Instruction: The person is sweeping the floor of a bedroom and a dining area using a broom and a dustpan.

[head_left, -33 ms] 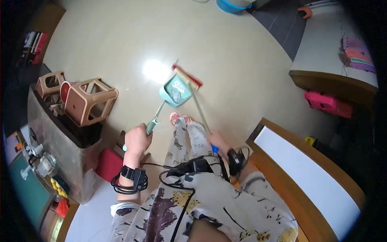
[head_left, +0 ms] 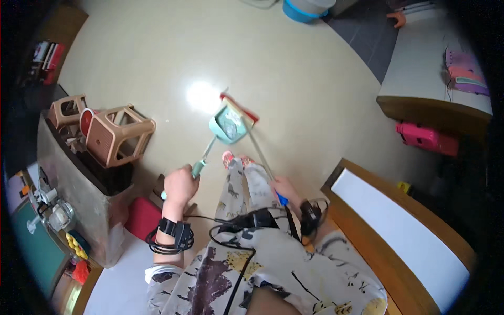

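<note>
My left hand (head_left: 181,187) is closed round the green grip of a mint-coloured dustpan (head_left: 214,126) on the floor ahead of my feet. In the pan lies a clear, crumpled-looking clump (head_left: 229,127). My right hand (head_left: 286,189) is closed round the thin stick of a broom (head_left: 258,148), with a blue end showing below the fingers. The broom's head, cream with red bristles, slants across the far edge of the pan and seems to touch it; exact contact cannot be made out.
To the left, tan plastic stools (head_left: 111,137) stand by a metal-sided cabinet (head_left: 89,210). A wood-edged white furniture panel (head_left: 399,220) lies close on my right. Beyond are a pink case (head_left: 426,138) and a pale-topped table (head_left: 420,73). A blue basin (head_left: 299,13) sits far ahead.
The broom head has shifted slightly left and toward me against the pan's edge. The dustpan appears a little lower in view. Both hands keep their hold.
</note>
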Action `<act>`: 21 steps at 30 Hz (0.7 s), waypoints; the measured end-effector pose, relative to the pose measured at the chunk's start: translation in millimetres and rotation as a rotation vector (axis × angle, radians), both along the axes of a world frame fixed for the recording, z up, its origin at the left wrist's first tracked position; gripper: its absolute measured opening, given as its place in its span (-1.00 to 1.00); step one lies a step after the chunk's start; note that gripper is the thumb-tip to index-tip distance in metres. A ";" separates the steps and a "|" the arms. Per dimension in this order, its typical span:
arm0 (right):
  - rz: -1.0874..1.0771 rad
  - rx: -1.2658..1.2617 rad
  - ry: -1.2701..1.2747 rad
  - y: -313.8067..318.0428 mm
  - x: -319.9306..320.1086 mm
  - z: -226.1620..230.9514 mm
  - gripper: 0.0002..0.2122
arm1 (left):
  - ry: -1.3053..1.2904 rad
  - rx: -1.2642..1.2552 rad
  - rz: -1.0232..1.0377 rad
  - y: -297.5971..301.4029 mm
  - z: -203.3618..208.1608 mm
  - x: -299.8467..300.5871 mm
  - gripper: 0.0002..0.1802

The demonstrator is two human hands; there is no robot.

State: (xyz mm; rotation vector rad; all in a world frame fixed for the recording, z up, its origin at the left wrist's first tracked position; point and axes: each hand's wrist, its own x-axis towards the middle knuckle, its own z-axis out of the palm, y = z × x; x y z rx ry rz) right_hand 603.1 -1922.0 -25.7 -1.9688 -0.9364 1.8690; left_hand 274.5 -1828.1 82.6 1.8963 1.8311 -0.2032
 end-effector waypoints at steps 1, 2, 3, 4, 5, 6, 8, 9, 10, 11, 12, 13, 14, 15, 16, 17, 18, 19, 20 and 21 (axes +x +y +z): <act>-0.007 -0.047 -0.008 -11.0 11.3 -3.3 -0.84 | -0.005 -0.001 -0.011 2.6 -6.2 2.1 -0.77; -0.009 -0.099 -0.015 -18.9 21.2 -9.0 -0.84 | 0.001 -0.041 -0.005 5.4 -12.6 6.8 -0.77; -0.002 -0.082 -0.012 -23.3 22.2 -8.1 -0.84 | 0.004 -0.024 0.002 6.2 -15.1 8.3 -0.77; -0.103 -0.112 0.069 -29.2 20.4 1.0 -0.85 | -0.007 -0.048 0.003 3.8 -16.6 8.8 -0.76; -0.202 -0.146 0.152 -29.8 19.5 7.7 -0.86 | -0.017 -0.076 0.006 3.2 -18.7 9.1 -0.76; -0.243 -0.158 0.125 -27.4 15.2 16.0 -0.89 | -0.018 -0.085 0.004 2.3 -20.7 10.5 -0.76; -0.169 -0.109 -0.005 -13.6 2.8 20.5 -0.89 | -0.021 -0.074 -0.006 2.1 -19.0 14.7 -0.76; -0.095 -0.051 -0.139 -6.7 -2.4 21.4 -0.88 | -0.030 -0.054 -0.016 2.4 -18.8 18.1 -0.76; -0.108 -0.057 -0.145 -0.6 -5.9 14.0 -0.88 | -0.036 -0.060 -0.030 5.7 -18.3 22.3 -0.76; -0.196 -0.081 -0.084 3.1 -8.1 0.5 -0.88 | -0.029 -0.068 -0.030 8.5 -17.1 26.3 -0.76; -0.273 -0.103 -0.020 10.4 -9.0 -4.0 -0.88 | -0.020 -0.073 -0.019 11.0 -17.3 29.1 -0.76; -0.277 -0.105 -0.024 13.9 -5.3 -4.6 -0.88 | -0.024 -0.076 -0.023 14.3 -16.4 32.2 -0.76; -0.378 -0.170 0.112 16.2 -1.1 -4.2 -0.92 | -0.011 -0.097 -0.027 17.8 -14.4 35.6 -0.76; -0.472 -0.235 0.253 17.4 -0.9 -2.8 -0.92 | 0.006 -0.118 -0.026 18.7 -12.6 35.7 -0.76; -0.473 -0.235 0.251 15.3 3.3 -1.4 -0.92 | 0.005 -0.119 -0.026 19.0 -10.6 34.4 -0.76; -0.435 -0.249 0.295 11.6 11.9 1.2 -0.91 | 0.008 -0.122 -0.019 19.7 -8.6 31.6 -0.76; -0.392 -0.265 0.337 7.5 20.5 4.6 -0.87 | 0.011 -0.126 -0.006 18.1 -7.9 28.3 -0.77; -0.388 -0.263 0.334 6.8 28.1 11.2 -0.87 | 0.008 -0.124 -0.001 17.3 -8.2 26.1 -0.77; -0.442 -0.268 0.354 6.6 35.3 19.2 -0.88 | 0.001 -0.114 -0.005 14.4 -8.1 22.7 -0.77; -0.498 -0.269 0.371 9.5 43.0 27.3 -0.88 | -0.007 -0.102 -0.010 12.5 -8.8 20.7 -0.77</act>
